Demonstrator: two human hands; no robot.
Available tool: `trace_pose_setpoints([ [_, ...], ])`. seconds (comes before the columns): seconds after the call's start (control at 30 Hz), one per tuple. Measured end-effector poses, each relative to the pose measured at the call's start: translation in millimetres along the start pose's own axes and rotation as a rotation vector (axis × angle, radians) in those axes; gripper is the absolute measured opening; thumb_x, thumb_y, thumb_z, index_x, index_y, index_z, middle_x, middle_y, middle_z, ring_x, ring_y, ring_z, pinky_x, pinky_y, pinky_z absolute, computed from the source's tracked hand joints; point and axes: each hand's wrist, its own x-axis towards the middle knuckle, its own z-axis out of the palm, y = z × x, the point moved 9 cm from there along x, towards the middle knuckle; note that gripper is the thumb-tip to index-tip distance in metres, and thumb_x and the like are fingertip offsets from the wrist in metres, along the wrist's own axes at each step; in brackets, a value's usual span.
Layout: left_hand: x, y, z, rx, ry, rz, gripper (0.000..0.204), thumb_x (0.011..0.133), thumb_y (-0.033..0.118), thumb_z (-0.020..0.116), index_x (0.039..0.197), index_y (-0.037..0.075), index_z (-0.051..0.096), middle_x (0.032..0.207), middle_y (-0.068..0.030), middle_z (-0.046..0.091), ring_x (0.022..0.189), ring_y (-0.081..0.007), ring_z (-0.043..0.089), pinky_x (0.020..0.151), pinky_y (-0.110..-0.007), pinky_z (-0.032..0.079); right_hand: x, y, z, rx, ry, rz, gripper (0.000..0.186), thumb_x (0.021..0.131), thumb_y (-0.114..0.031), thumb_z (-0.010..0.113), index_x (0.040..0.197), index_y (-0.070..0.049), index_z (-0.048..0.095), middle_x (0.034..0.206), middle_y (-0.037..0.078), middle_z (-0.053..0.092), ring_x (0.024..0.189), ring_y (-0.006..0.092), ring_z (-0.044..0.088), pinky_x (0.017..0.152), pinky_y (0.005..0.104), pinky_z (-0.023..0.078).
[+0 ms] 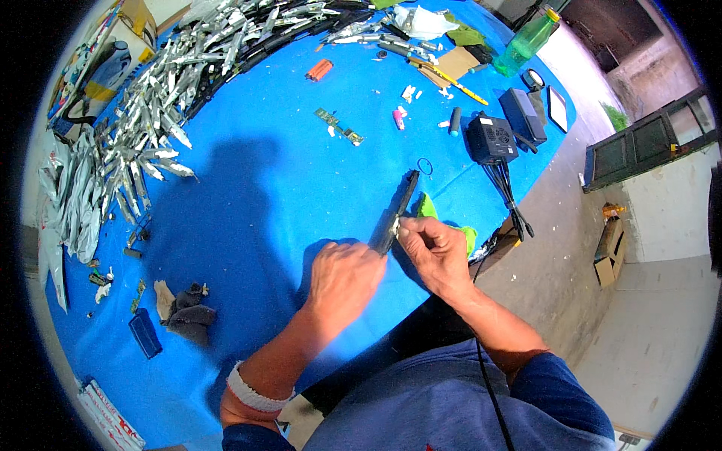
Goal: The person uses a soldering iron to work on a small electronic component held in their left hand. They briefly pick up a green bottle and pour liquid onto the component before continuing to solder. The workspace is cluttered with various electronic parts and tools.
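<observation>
A long, narrow black part (407, 197) lies at an angle near the front of the blue tabletop. My left hand (345, 276) has its fingers closed round the lower end of this part. My right hand (434, 255) pinches at a small pale piece (395, 225) on the part's side; what exactly that piece is, I cannot make out. Just right of the part lies a bright green cloth (426, 204), partly behind my right hand. A thin black ring (425, 165) rests beyond the part's upper end.
The blue table (226, 248) holds silver and black parts (150, 120) along its back left, grey cloths (188, 316) near left, a circuit board (338, 126), a green bottle (515, 52) and a black boxy device (490, 137) with cables. A cardboard box (609, 255) stands on the floor at right.
</observation>
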Motion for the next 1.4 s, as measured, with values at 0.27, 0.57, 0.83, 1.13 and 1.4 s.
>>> trace_pose_setpoints([
  [0.27, 1, 0, 0, -0.014, 0.002, 0.000, 0.029, 0.088, 0.021, 0.072, 0.066, 0.007, 0.061, 0.069, -0.0113, 0.061, 0.067, -0.0327, 0.064, 0.066, -0.046, 0.048, -1, -11, 2, -0.016, -0.005, -0.074, 0.012, 0.098, -0.005, 0.067, 0.104, 0.004, 0.072, 0.082, 0.001, 0.070, 0.077, 0.0048, 0.059, 0.066, 0.0242, 0.049],
  [0.57, 0, -1, 1, -0.016, -0.014, -0.005, 0.029, 0.088, 0.021, 0.073, 0.066, 0.007, 0.061, 0.069, -0.0115, 0.062, 0.067, -0.0324, 0.064, 0.067, -0.046, 0.048, 7, -10, -5, 0.004, 0.049, -0.068, 0.012, 0.098, -0.006, 0.068, 0.104, 0.004, 0.072, 0.081, 0.000, 0.068, 0.075, 0.0051, 0.059, 0.064, 0.0235, 0.049],
  [0.83, 1, 1, 1, -0.003, -0.021, 0.002, 0.029, 0.088, 0.021, 0.073, 0.066, 0.007, 0.062, 0.069, -0.0112, 0.062, 0.067, -0.0320, 0.064, 0.067, -0.046, 0.048, 7, -3, -6, -0.008, 0.015, -0.031, 0.013, 0.099, -0.008, 0.070, 0.103, 0.005, 0.072, 0.087, 0.001, 0.071, 0.080, 0.0058, 0.061, 0.070, 0.0227, 0.051],
  [1.13, 1, 2, 0, 0.004, -0.015, 0.003, 0.029, 0.088, 0.021, 0.072, 0.066, 0.007, 0.061, 0.069, -0.0111, 0.062, 0.067, -0.0319, 0.064, 0.067, -0.045, 0.048, 5, -10, -3, -0.040, 0.017, -0.090, 0.013, 0.099, -0.007, 0.068, 0.104, 0.004, 0.072, 0.083, -0.001, 0.069, 0.076, 0.0046, 0.058, 0.066, 0.0226, 0.048],
  [1.4, -1, 0, 0, -0.018, 0.000, 0.011, 0.028, 0.089, 0.021, 0.072, 0.067, 0.007, 0.061, 0.070, -0.0109, 0.062, 0.068, -0.0317, 0.064, 0.068, -0.046, 0.048, 4, -3, -4, -0.018, 0.041, -0.003, 0.012, 0.097, -0.005, 0.069, 0.104, 0.004, 0.073, 0.085, 0.002, 0.071, 0.076, 0.0051, 0.059, 0.066, 0.0242, 0.049],
])
